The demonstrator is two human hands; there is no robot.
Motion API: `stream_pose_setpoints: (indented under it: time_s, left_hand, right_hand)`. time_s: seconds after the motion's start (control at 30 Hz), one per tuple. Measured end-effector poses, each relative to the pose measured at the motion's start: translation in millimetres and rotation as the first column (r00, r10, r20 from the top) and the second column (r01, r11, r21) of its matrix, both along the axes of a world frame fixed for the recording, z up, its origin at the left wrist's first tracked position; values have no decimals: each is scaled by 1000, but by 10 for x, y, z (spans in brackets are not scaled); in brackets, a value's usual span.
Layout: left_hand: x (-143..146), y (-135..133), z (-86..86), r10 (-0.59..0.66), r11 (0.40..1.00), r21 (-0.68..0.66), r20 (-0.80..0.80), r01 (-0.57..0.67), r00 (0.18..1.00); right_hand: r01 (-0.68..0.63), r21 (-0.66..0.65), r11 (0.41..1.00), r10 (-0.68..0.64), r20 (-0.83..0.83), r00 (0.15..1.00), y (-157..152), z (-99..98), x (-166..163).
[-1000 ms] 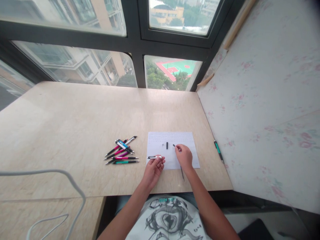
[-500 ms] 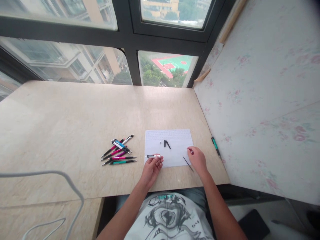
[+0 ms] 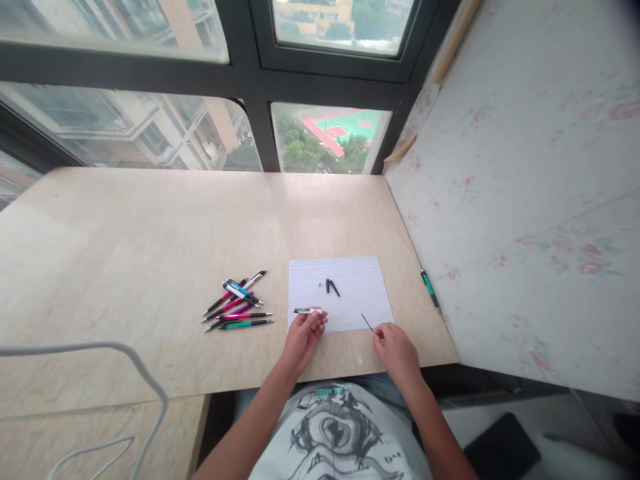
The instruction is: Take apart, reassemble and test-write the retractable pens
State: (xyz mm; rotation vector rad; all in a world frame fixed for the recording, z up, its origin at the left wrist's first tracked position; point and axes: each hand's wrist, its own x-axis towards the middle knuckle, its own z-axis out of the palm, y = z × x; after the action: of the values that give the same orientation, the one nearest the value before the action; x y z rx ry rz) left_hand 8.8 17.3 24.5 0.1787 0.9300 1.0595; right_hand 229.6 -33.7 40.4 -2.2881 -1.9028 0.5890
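Note:
Held between the thumb and fingers of my left hand (image 3: 303,339) is a white pen barrel (image 3: 306,311) with a dark clip end pointing left, just over the paper's lower left part. My right hand (image 3: 399,348) is at the paper's lower right corner, its thumb and fingers closed on the near end of a thin dark pen refill (image 3: 367,322). The refill slants up and left over the sheet (image 3: 310,272). Two black pen parts (image 3: 328,286) lie mid-sheet, with a tiny grey piece (image 3: 320,285) beside them, too small to make out.
Left of the paper is a loose pile of several coloured pens (image 3: 237,303). A green and black pen (image 3: 430,291) rests along the right wall. A grey cable (image 3: 135,357) loops over the table's left side. Windows (image 3: 330,137) rise behind the table (image 3: 150,253).
My right hand has moved down toward me and closed on the refill, which was lying loose on the sheet's edge. My left hand keeps the barrel in about the same place.

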Motion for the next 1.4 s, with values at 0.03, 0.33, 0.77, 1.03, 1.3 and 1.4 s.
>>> stream_pose_setpoints:
  time_s: [0.03,0.33,0.77,1.03,1.3,1.4]
  left_hand:
    - [0,1,19,-8,1000,6,-11,8,1000]
    - [-6,-46,115,-183,970,135,-135,201,974]
    - [-209,78,1,76,991,127,-209,-50,975]
    - [-215,65,10,37,995,100,-201,-17,979]
    - [-108,130,17,-39,986,151,-216,73,976]
    - [-74,134,45,-63,984,149,-225,98,972]
  right_hand:
    - [-23,17,1000,24,-75,997,23,26,-13]
    - [-277,197,940,333,-372,866,328,209,-276]
    - [54,202,978,23,-358,933,1137,-73,-408]
    - [-79,227,971,156,-343,926,1051,39,-480]
    - [-367,207,907,420,-365,831,680,197,-393]
    - [-335,191,922,385,-387,838,626,205,-345]
